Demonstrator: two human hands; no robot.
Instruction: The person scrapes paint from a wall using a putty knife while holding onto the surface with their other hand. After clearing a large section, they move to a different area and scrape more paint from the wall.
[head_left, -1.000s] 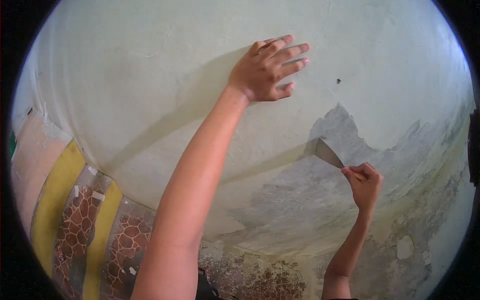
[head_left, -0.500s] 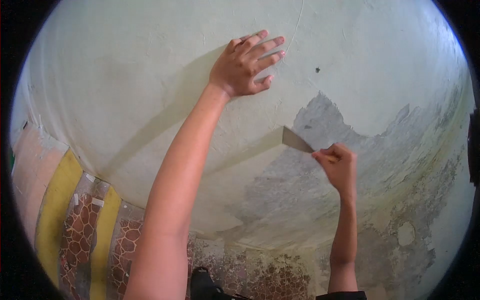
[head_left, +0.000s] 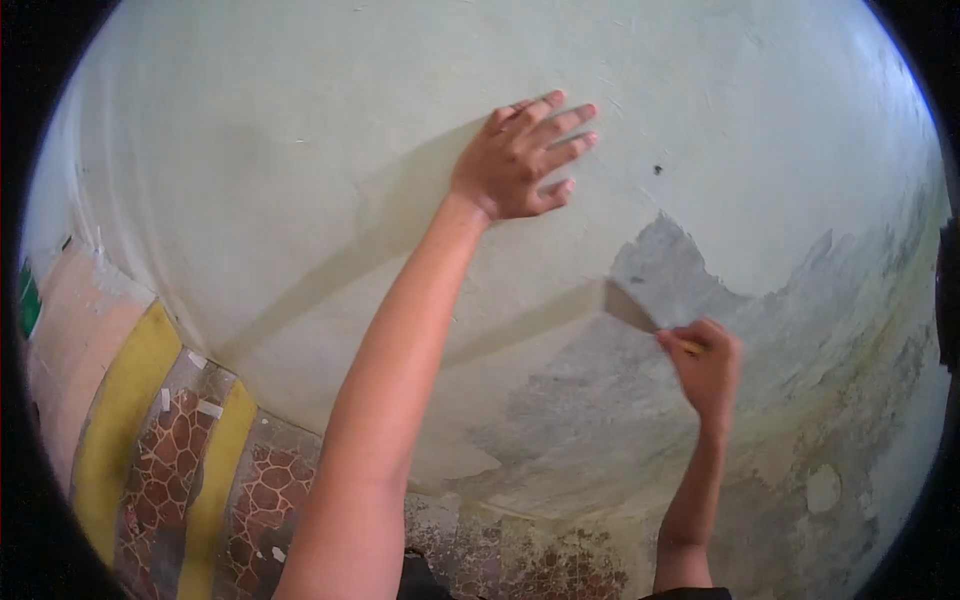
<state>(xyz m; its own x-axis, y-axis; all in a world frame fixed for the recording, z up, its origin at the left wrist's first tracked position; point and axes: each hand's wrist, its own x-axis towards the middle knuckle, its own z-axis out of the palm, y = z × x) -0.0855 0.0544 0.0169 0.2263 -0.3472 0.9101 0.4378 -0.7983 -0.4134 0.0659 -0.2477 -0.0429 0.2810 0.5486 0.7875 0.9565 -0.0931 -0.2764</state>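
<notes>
A pale green wall [head_left: 330, 150] fills most of the view, with a bare grey patch [head_left: 600, 385] where the coating is gone. My left hand [head_left: 525, 155] lies against the wall with its fingers spread and nothing in it. Lower and to the right, my right hand [head_left: 706, 365] is closed round the yellow handle of a scraper. The scraper's wide metal blade [head_left: 630, 307] points up and left, at the left edge of the grey patch. The blade is slightly blurred.
A small dark hole [head_left: 658, 170] marks the wall above the patch. At the lower left are yellow stripes [head_left: 120, 400] and brown stone-patterned tiles [head_left: 165, 465]. Stained, worn flooring [head_left: 560, 565] runs along the wall's foot.
The whole view has shifted, so wall, hands and floor appear lower and further right. My right hand still grips the scraper near the patch's edge; my left hand stays spread on the wall.
</notes>
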